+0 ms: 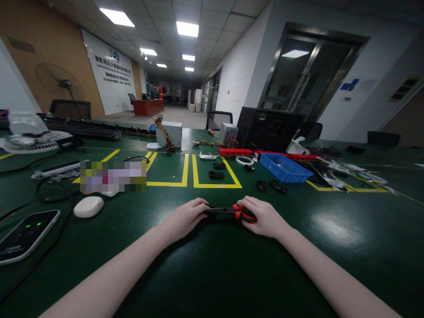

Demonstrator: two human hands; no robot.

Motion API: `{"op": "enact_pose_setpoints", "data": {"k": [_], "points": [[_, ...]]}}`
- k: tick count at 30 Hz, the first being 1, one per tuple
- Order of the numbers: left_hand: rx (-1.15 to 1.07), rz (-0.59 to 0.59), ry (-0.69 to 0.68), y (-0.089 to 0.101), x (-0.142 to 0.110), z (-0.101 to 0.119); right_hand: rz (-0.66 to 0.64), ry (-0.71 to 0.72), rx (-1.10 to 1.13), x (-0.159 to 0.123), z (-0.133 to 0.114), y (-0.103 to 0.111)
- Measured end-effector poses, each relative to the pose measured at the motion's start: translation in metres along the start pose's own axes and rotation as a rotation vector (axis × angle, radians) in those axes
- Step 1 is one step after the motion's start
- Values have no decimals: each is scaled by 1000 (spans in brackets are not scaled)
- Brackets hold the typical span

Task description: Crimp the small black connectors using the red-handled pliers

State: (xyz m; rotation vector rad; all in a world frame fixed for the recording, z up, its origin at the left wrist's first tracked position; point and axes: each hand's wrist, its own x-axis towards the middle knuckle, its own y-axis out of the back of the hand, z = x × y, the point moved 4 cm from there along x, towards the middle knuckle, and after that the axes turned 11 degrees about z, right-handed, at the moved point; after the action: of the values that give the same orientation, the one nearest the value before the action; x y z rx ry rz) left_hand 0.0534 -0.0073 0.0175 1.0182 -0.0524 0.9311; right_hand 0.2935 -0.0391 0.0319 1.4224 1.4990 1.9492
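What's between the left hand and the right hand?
Red-and-black pliers: the right hand holds them at the handle end, while the left hand is at their tip. The head view shows this.

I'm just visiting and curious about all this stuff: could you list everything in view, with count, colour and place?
Pliers: 1, red and black, between the hands
Table: 1, green, foreground
Bin: 1, blue, right of centre
Small parts: at least 4, black, centre
Phone: 1, black, pale rim, left
Rounded case: 1, white, beside phone
Power supplies: 2, grey, far side
Tape outlines: several, yellow, on table
Fan: 1, dark, back left
Desk: 1, reddish, background
Ceiling lights: at least 6, white, overhead
Side clutter: too jumbled to count
Left hand: 1, bare, at pliers' tip
Right hand: 1, bare, on handles
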Motion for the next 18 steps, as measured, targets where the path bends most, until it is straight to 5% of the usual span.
{"op": "enact_pose_setpoints", "data": {"k": [11,18], "points": [[227,-10,-76,-1,0,1,88,67,-46,1,-3,1],[165,3,-82,-2,0,-1,153,99,-87,3,-6,6]]}}
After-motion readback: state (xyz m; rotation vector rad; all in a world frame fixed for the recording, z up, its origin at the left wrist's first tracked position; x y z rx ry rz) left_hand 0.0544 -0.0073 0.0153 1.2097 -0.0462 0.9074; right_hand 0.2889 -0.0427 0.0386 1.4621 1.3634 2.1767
